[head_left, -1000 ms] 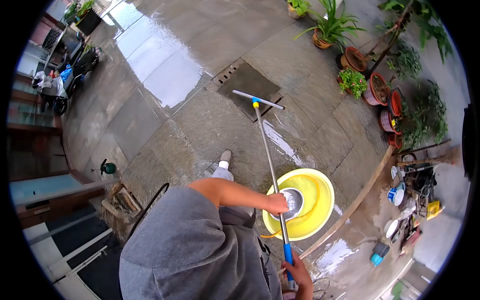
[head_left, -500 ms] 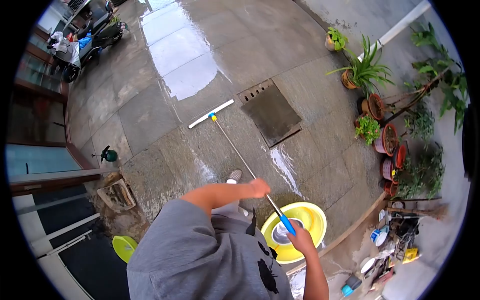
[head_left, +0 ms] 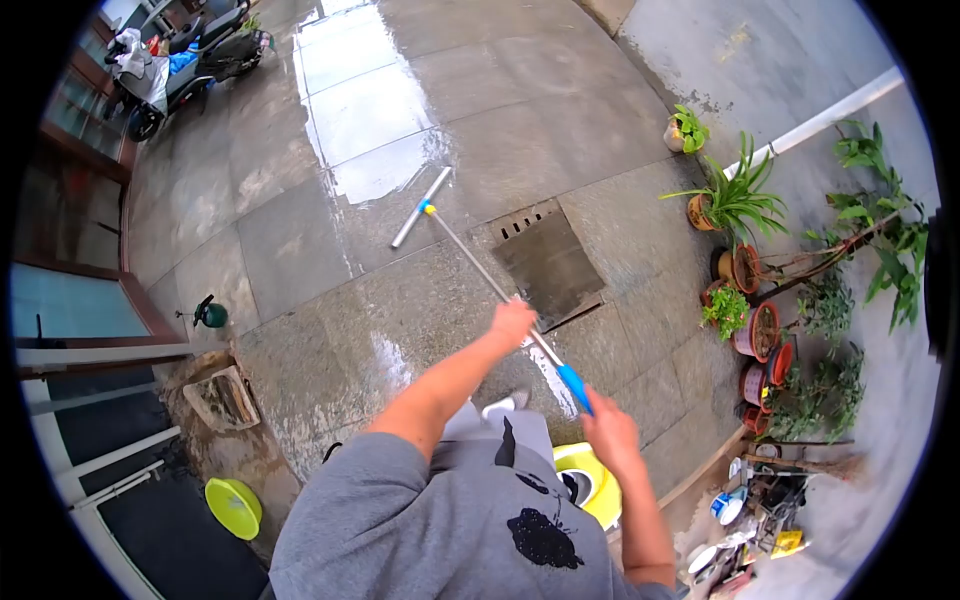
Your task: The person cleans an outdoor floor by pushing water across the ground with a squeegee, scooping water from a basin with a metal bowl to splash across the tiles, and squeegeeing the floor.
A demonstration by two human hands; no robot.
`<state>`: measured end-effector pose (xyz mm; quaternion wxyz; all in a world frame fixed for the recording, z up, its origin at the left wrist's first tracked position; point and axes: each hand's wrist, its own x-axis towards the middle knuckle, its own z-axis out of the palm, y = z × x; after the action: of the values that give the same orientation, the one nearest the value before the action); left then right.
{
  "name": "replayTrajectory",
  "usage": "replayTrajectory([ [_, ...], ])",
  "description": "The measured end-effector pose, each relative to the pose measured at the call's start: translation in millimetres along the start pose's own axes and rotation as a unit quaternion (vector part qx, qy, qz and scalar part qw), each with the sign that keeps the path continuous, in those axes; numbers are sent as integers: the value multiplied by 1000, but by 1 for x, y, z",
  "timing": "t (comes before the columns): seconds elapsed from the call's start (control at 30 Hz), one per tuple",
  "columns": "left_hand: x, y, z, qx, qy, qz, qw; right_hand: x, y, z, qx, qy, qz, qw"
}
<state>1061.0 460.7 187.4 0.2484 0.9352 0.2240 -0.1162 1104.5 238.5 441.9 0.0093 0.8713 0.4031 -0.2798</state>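
Both hands hold a long-handled floor squeegee (head_left: 470,257). My left hand (head_left: 514,319) is wrapped round the metal pole about midway along. My right hand (head_left: 609,432) grips the rear end, by the blue handle sleeve (head_left: 573,386). At the far end, the squeegee's crosswise head (head_left: 406,228) sits at the floor, close to the near edge of a shiny wet patch (head_left: 365,115). The pole slants forward and left, passing beside a square drain cover (head_left: 548,262). A yellow basin (head_left: 596,487) stands below my right forearm, partly hidden by my shirt.
Potted plants (head_left: 742,268) line the grey wall on the right, with a white pipe (head_left: 820,118) above. Scooters (head_left: 185,75) are parked at far left. A green spray bottle (head_left: 210,312), a stone block (head_left: 222,398) and a yellow-green basin (head_left: 234,508) stand along the left side.
The squeegee head has turned steeper and shifted slightly toward the wet patch. Both hands have moved forward with the pole. My body has stepped forward, so the yellow basin now shows less.
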Motion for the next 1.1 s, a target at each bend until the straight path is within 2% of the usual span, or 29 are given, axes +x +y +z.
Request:
replayTrajectory([
  [0.13, 23, 53, -18, -78, 13, 88, 993, -26, -7, -68, -52, 42, 10, 998],
  [0.2, 42, 61, -31, -73, -15, 120, 990, -22, -9, -85, -81, 63, 10, 995],
  [0.27, 63, 55, -48, -52, -33, 155, 986, -5, -9, -96, -105, 74, -7, 992],
  [0.4, 115, 12, -69, -26, 4, 149, 989, 62, -17, -124, -124, 48, -33, 991],
  [0.57, 177, -78, -123, -32, 40, 32, 998, 193, -34, -150, -153, 59, -148, 975],
  [0.63, 200, -130, -136, -36, 73, 16, 997, 254, -47, -156, -157, 55, -196, 967],
  [0.7, 206, -179, -152, -40, 114, -76, 990, 312, -71, -161, -142, 59, -277, 949],
  [0.8, 198, -255, -165, -32, 93, -167, 981, 377, -114, -160, -129, 48, -377, 916],
  [0.93, 193, -301, -194, -26, 82, -271, 959, 438, -146, -159, -144, 30, -367, 919],
  [1.03, 237, -297, -211, -49, 85, -274, 957, 476, -137, -188, -113, 41, -353, 928],
  [1.07, 259, -292, -215, -40, 84, -253, 963, 487, -127, -205, -88, 37, -325, 941],
  [1.1, 284, -286, -213, -27, 131, -207, 969, 493, -115, -227, -55, 71, -315, 945],
])
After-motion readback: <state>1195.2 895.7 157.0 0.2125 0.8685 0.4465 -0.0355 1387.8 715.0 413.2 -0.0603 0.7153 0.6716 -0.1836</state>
